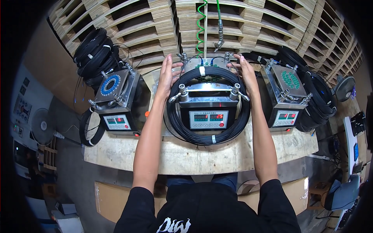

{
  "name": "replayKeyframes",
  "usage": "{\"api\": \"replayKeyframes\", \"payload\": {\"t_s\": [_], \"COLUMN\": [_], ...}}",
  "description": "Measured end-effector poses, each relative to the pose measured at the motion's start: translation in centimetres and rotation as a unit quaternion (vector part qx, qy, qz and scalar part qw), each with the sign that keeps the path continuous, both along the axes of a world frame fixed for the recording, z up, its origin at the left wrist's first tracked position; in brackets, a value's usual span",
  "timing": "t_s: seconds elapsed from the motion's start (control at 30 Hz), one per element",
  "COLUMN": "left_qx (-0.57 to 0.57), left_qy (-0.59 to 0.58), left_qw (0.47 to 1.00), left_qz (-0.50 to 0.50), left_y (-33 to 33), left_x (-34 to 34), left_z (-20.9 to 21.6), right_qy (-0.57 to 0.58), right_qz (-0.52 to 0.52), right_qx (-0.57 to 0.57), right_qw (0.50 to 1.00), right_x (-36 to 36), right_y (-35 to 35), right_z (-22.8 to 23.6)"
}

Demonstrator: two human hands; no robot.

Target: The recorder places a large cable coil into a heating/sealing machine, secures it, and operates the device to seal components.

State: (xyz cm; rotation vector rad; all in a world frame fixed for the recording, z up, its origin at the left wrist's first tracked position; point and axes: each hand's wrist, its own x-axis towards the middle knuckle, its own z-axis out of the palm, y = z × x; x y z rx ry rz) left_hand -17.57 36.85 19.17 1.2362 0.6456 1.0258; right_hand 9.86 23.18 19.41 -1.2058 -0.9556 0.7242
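A metal box machine (208,116) with a red digital display stands in the middle of the wooden bench (202,155). A coil of black cable (210,138) with white tape ties lies looped around it. My left hand (168,73) rests on the coil's upper left side, fingers spread and pointing away from me. My right hand (245,73) lies flat on the coil's upper right side. Both hands flank the machine's top clamp bar with wing nuts (208,91).
A like machine (116,97) with a blue ring fixture stands at left, another (286,95) with green connectors at right. Black cable coils (95,54) (316,101) hang behind each. A green spiral hose (201,27) hangs above. Stacked wooden pallets (241,23) fill the back. Fans (42,126) (344,88) stand aside.
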Motion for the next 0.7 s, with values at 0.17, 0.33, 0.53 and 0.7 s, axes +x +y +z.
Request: {"api": "replayKeyframes", "payload": {"t_s": [0.17,0.33,0.53,0.7], "left_qx": [0.013,-0.005,0.009,0.016], "left_qy": [-0.016,-0.020,0.002,-0.008], "left_qw": [0.999,0.999,1.000,1.000], "left_qz": [-0.050,-0.042,-0.022,-0.007], "left_y": [0.55,-0.10,0.38,0.76], "left_x": [0.05,0.12,0.06,0.13], "left_z": [-0.11,0.16,-0.11,-0.61], "right_qy": [0.005,0.001,-0.003,0.003], "right_qz": [-0.001,-0.018,-0.014,-0.008], "right_qx": [0.007,0.005,-0.015,-0.001], "right_qw": [1.000,1.000,1.000,1.000], "right_x": [0.40,0.27,0.41,0.17], "right_y": [0.39,0.15,0.22,0.39], "right_z": [-0.41,-0.37,-0.42,-0.53]}}
